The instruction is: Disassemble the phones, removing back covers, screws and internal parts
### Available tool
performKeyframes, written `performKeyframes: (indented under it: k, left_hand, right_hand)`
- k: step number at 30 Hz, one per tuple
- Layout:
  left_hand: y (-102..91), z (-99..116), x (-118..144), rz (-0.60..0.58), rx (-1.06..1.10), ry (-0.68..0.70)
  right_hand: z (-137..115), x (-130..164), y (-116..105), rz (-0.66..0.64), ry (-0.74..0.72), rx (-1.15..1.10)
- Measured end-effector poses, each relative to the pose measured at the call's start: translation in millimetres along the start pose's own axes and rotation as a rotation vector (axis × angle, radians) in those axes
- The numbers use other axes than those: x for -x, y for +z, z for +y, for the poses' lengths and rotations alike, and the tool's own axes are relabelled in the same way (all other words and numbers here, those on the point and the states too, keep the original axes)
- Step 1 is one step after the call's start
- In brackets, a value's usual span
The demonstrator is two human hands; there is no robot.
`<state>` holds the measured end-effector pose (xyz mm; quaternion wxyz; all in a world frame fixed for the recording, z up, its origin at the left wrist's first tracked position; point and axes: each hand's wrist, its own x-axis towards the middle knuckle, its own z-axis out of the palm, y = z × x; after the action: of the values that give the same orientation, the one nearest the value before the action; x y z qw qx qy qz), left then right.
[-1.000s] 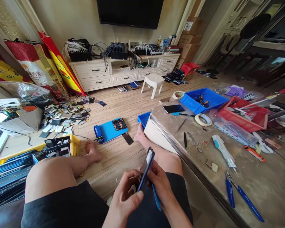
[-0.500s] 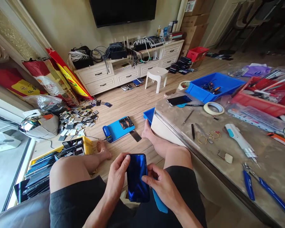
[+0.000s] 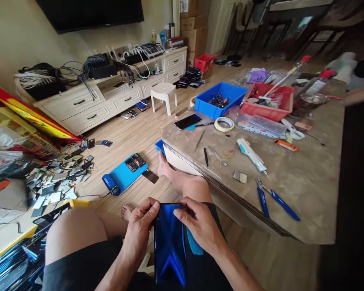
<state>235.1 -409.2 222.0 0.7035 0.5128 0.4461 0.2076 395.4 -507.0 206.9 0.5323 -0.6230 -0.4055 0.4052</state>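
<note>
Lowered since the earlier frame, the phone (image 3: pixel 170 242) now lies flatter over the lap, gripped by the left hand (image 3: pixel 141 226) along one edge and the right hand (image 3: pixel 200 226) at its top. Bare floor opens ahead beside the tabletop (image 3: pixel 306 190) edge. Farther off, a blue bin (image 3: pixel 220 99) holds small parts; a red tray (image 3: pixel 268 105) holds tools.

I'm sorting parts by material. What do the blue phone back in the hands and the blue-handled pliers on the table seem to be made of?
Blue phone back: glossy, probably glass or polished plastic; it shows bright mirror-like streaks. Both hands, left hand and right hand, grip it.
Pliers: grey metal jaws, handles apparently coated in matte blue plastic or rubber.
</note>
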Motion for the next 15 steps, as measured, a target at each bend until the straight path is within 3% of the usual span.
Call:
performKeyframes:
  k: [8, 12, 15]
  left_hand:
    - [24.5, -19.3, -3.4, -0.045, -0.510, 0.113]
    - [46.8, -18.3, -23.7, -0.082, -0.533, 0.109]
    - [70.5, -4.8, -40.4, -0.282, -0.433, 0.070]
  right_hand:
    - [17.6, 23.8, -14.1, 0.119, 0.026, 0.081]
    - [26.6, 24.9, -30.5, 0.224, 0.112, 0.084]
    - [22.2, 18.9, -56.2, 0.241, 0.125, 0.080]
